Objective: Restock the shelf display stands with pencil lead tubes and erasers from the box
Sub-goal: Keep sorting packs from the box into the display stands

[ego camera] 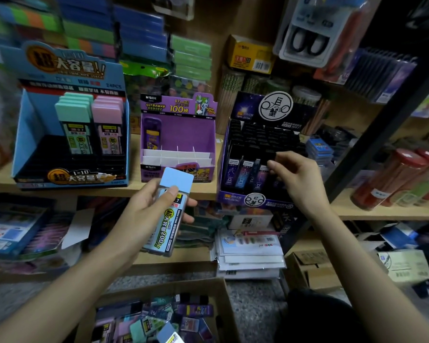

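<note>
My left hand (pixel 149 206) grips a blue-capped lead tube (pixel 167 211) below the shelf edge, in front of the purple display stand (pixel 178 134). My right hand (pixel 295 174) pinches a black-capped lead tube (pixel 266 158) at the front row of the dark constellation display stand (pixel 255 149). The blue display stand (pixel 70 120) on the left holds green-capped and pink-capped tubes. The purple stand holds one purple tube at its back left; its white dividers are otherwise bare. The cardboard box (pixel 159 315) on the floor below contains several loose tubes.
The wooden shelf (pixel 159 191) carries the three stands side by side. Red-lidded jars (pixel 394 179) stand at the right. Paper packets (pixel 248 248) lie on the lower shelf. More cardboard boxes (pixel 315 268) sit at the lower right.
</note>
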`<state>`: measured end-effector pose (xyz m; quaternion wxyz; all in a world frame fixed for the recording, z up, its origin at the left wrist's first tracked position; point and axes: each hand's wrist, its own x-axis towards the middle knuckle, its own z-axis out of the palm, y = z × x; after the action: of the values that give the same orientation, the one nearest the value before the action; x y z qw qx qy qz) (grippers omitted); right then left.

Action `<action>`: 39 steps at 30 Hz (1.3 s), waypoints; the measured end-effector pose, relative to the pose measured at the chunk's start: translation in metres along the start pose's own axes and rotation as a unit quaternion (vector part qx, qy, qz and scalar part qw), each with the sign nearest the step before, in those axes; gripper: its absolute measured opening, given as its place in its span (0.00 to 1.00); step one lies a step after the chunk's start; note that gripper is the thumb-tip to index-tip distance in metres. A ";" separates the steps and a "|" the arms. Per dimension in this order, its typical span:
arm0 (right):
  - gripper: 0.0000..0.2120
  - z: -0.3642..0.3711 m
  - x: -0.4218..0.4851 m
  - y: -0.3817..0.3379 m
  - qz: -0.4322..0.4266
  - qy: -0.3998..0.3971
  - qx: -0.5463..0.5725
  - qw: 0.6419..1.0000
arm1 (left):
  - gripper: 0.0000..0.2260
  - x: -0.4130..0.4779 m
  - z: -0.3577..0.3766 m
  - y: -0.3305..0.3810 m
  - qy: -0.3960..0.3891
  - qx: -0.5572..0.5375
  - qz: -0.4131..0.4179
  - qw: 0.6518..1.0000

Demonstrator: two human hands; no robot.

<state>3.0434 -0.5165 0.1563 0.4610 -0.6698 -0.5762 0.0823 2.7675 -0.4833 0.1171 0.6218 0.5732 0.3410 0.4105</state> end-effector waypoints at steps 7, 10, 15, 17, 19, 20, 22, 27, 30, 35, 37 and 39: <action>0.07 0.008 0.001 -0.005 0.024 0.058 -0.066 0.996 | 0.07 0.000 -0.001 0.004 0.007 0.012 0.005 1.000; 0.08 0.011 -0.002 -0.006 0.030 0.073 -0.064 0.995 | 0.07 -0.002 -0.003 0.008 0.012 0.007 0.007 1.000; 0.08 0.013 -0.005 -0.008 0.017 0.090 -0.063 0.994 | 0.10 -0.012 -0.007 0.012 0.029 -0.003 0.012 1.000; 0.08 0.011 -0.003 -0.011 0.015 0.075 -0.049 0.996 | 0.11 -0.015 -0.008 0.012 0.031 -0.003 0.012 0.999; 0.08 0.007 0.001 -0.015 0.006 0.064 -0.029 0.997 | 0.09 -0.017 -0.007 0.012 0.031 -0.009 0.013 0.999; 0.09 0.005 0.004 -0.016 0.004 0.065 -0.021 0.998 | 0.09 -0.018 -0.007 0.012 0.032 -0.013 0.013 0.999; 0.08 0.002 0.008 -0.017 0.004 0.069 -0.006 0.998 | 0.09 -0.019 -0.005 0.011 0.033 -0.018 0.012 0.999; 0.07 -0.002 0.007 -0.013 0.012 0.068 0.004 0.998 | 0.09 -0.016 0.000 0.009 0.031 -0.021 0.010 0.999; 0.07 -0.004 0.004 -0.008 0.006 0.068 -0.001 0.998 | 0.08 -0.013 0.002 0.009 0.031 -0.018 0.009 0.999; 0.05 0.007 0.000 -0.004 0.005 0.044 -0.019 0.999 | 0.09 -0.013 0.004 0.007 0.027 -0.017 0.007 0.999; 0.06 0.010 0.001 -0.001 0.010 0.049 -0.032 0.998 | 0.08 -0.013 0.004 0.007 0.029 -0.016 0.008 0.999; 0.08 0.012 0.002 0.000 0.013 0.054 -0.060 0.997 | 0.08 -0.013 0.004 0.007 0.030 -0.013 0.007 0.999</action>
<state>3.0366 -0.5082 0.1504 0.4498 -0.7068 -0.5457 0.0169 2.7647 -0.4967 0.1239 0.6160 0.5544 0.3502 0.4366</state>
